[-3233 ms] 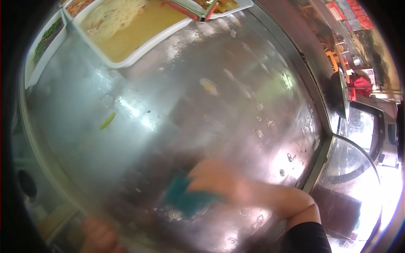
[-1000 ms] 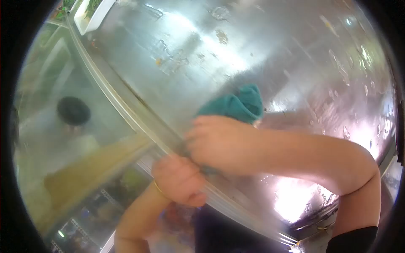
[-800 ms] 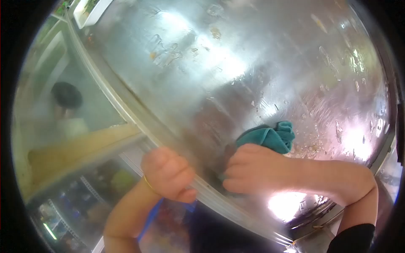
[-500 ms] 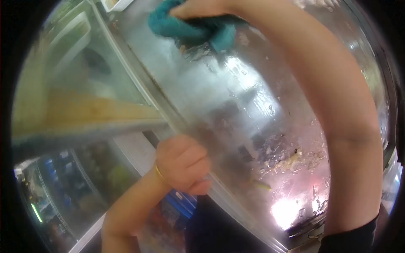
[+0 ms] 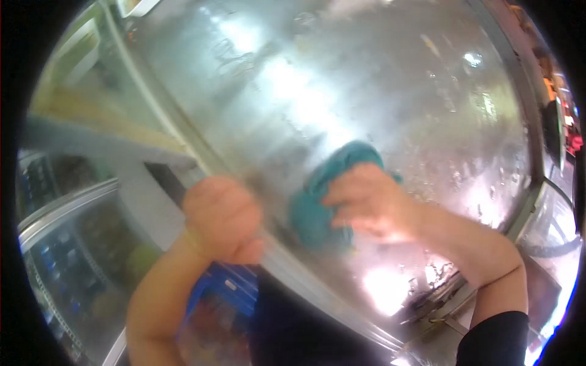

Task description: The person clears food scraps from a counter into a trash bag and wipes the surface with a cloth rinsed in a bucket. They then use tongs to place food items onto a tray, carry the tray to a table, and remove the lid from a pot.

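Note:
My right hand (image 5: 378,204) is closed on a teal cloth (image 5: 357,152), which is bunched up and pressed against a wet, shiny metal surface (image 5: 262,116). The hand and cloth are near the side of the surface closest to my body. My left hand (image 5: 223,219) is curled into a fist at the pale raised edge (image 5: 177,131) of the metal surface. What its fingers close around, if anything, is hidden, and motion blurs it.
Water droplets and bright reflections cover the metal. A raised rim (image 5: 531,122) bounds it on the right. To the left stand glass panels and a grey bar (image 5: 104,140). A blue crate-like object (image 5: 235,287) is below my left hand. A white container (image 5: 139,6) sits at the top left.
My right hand has pulled the teal cloth from the far end of the metal surface toward my body. Food scraps seen there before are mostly out of sight. The view has shifted slightly.

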The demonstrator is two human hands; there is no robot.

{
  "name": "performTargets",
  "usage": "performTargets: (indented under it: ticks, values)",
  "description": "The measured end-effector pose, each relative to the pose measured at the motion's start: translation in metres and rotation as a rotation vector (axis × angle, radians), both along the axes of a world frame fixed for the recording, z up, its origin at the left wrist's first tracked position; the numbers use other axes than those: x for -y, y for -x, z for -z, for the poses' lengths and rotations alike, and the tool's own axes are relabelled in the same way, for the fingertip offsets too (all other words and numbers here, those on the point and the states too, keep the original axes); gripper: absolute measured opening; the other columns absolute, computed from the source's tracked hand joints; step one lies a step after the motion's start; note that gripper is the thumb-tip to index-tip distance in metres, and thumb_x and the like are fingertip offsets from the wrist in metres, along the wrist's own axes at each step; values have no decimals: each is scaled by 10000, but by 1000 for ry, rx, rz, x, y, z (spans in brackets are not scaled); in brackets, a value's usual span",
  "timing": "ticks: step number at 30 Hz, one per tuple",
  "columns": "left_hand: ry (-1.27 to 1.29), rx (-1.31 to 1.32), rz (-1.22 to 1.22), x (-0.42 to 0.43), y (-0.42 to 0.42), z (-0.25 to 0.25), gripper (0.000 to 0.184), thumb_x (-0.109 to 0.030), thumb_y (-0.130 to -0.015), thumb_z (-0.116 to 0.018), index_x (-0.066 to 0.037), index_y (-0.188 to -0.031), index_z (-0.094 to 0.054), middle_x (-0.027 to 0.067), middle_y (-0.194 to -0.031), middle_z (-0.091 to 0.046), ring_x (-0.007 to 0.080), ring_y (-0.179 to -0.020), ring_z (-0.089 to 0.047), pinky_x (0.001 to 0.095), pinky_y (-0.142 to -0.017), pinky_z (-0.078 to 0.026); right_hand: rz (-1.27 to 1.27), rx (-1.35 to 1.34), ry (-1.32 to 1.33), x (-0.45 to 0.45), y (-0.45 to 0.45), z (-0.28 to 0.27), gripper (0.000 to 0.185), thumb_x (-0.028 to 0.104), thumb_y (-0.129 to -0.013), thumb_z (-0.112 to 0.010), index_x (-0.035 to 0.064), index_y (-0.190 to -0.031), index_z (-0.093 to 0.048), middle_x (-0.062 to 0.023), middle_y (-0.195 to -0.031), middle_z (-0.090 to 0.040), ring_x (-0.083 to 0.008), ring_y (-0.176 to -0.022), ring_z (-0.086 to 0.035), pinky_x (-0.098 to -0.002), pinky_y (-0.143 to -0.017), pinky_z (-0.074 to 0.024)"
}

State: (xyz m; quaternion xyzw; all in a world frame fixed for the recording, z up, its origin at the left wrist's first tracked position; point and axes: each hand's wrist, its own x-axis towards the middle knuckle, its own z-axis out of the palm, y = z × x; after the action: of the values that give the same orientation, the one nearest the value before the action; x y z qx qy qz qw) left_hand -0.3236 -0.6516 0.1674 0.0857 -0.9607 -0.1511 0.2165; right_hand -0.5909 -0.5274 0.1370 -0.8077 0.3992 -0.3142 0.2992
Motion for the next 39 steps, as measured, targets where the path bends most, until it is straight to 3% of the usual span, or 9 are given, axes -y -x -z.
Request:
performTargets:
  ticks: [3,8,10,13,18,23,28,30,39]
  values:
    - [-24,10,17,2,4,-2,399,-454,-792,-509,-82,-661,-569,79,-723,-536,284,-663,-505,392,-610,-411,15,43,-347,-36,25,-31,189,-15,-701,-624,116,-827,-678,-93,-1013,-638,-270,-1015,-571,-432,-866,-442]
    - [-37,52,16,-1,4,-1,421,-476,-794,-507,-81,-659,-561,82,-708,-518,280,-647,-480,388,-585,-389,366,241,-363,17,84,-68,285,19,-759,-533,120,-985,-675,-145,-1062,-615,-321,-1095,-533,-398,-979,-384]
    - [-34,77,36,-2,0,3,450,-503,-822,-473,-85,-678,-559,94,-740,-519,292,-672,-480,402,-601,-384,602,-144,-35,61,89,-51,351,180,-785,-585,151,-1130,-643,-190,-1256,-527,-360,-1193,-457,-456,-1011,-350]
    - [-23,107,22,1,-6,7,467,-515,-848,-431,-84,-726,-564,100,-776,-526,304,-688,-483,415,-616,-382,424,-529,155,114,66,4,520,415,-808,-597,239,-1294,-542,-148,-1478,-332,-384,-1335,-319,-537,-1094,-231]
    - [-128,307,-55,-5,-13,-2,486,-517,-861,-381,-65,-752,-524,168,-844,-531,354,-763,-496,446,-653,-380,478,-536,198,123,123,16,410,201,-889,-484,250,-1292,-536,-106,-1416,-439,-262,-1344,-364,-430,-1118,-261]
    - [-45,376,35,5,-27,1,493,-511,-851,-364,-47,-749,-496,228,-913,-521,393,-821,-486,463,-690,-366,836,-825,75,126,303,20,461,233,-915,-444,174,-1372,-440,-138,-1439,-405,-308,-1355,-338,-474,-1120,-248]
    - [-80,485,84,12,-13,-11,487,-486,-873,-347,-27,-817,-500,249,-983,-509,419,-888,-474,499,-767,-365,1222,-778,-22,66,420,20,507,290,-918,-429,132,-1398,-398,-156,-1440,-400,-326,-1351,-338,-518,-1119,-220]
    - [-44,368,-24,4,10,-16,579,-542,-901,-335,-54,-721,-589,141,-688,-553,302,-594,-495,419,-567,-325,1243,-898,-117,25,439,13,450,184,-950,-396,155,-1399,-388,-120,-1455,-388,-269,-1371,-320,-436,-1130,-259]
    - [-59,423,-54,0,13,-18,608,-573,-905,-308,-66,-736,-599,154,-741,-561,324,-673,-525,448,-644,-378,1674,-866,-440,-193,468,2,377,164,-921,-456,98,-1291,-469,-144,-1272,-550,-352,-1193,-489,-431,-998,-394]
